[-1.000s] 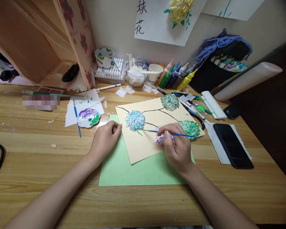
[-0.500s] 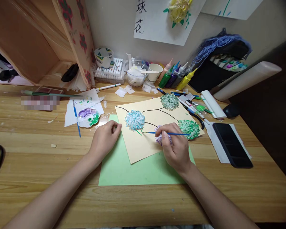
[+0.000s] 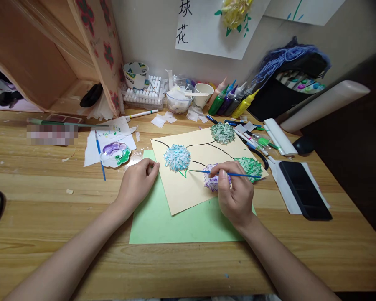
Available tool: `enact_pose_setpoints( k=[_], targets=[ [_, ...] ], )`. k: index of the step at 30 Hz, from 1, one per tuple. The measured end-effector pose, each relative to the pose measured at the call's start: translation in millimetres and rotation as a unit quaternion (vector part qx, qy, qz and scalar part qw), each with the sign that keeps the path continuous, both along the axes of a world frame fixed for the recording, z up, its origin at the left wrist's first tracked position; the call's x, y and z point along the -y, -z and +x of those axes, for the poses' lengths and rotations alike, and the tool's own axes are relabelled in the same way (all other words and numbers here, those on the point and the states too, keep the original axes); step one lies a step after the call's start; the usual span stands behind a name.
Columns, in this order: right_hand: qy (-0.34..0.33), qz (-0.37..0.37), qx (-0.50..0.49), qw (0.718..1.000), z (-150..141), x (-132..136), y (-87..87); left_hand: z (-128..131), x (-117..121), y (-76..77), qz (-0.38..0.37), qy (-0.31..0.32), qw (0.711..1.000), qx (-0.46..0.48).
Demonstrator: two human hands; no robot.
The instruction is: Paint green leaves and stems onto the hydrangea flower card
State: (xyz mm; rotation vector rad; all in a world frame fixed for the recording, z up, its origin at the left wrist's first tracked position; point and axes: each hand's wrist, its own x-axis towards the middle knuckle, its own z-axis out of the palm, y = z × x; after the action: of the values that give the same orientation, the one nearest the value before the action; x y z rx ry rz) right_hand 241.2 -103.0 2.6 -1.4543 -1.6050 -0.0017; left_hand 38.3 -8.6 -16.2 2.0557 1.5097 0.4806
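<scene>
While right hand (image 3: 237, 195) is gripping blue paintbrush (image 3: 201, 171), left hand (image 3: 139, 177), loosely fisted, is resting beside cream card (image 3: 178, 196) bearing ruffled blue-white, purple and green blooms (image 3: 177, 158).

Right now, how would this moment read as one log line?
right hand: holds blue paintbrush | left hand: at left edge of cream sheet | green strokes: below blue-and-white flower

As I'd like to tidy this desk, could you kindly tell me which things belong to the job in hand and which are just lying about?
In use, seemingly:
blue paintbrush in the right hand
cream sheet with fluffy flowers
green sheet beneath
paint palette

Probably just lying about:
phone
boxed markers
long pale tube
</scene>
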Motion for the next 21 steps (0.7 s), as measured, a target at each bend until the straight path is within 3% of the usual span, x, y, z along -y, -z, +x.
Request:
enact_pose_setpoints(
  k=[21],
  targets=[
    [-0.025, -0.028, -0.017, 0.999, -2.5, -0.1, 2.7, -0.9, 1.1, 0.0, 0.004, 0.003, 1.000, -0.001]
  ],
)
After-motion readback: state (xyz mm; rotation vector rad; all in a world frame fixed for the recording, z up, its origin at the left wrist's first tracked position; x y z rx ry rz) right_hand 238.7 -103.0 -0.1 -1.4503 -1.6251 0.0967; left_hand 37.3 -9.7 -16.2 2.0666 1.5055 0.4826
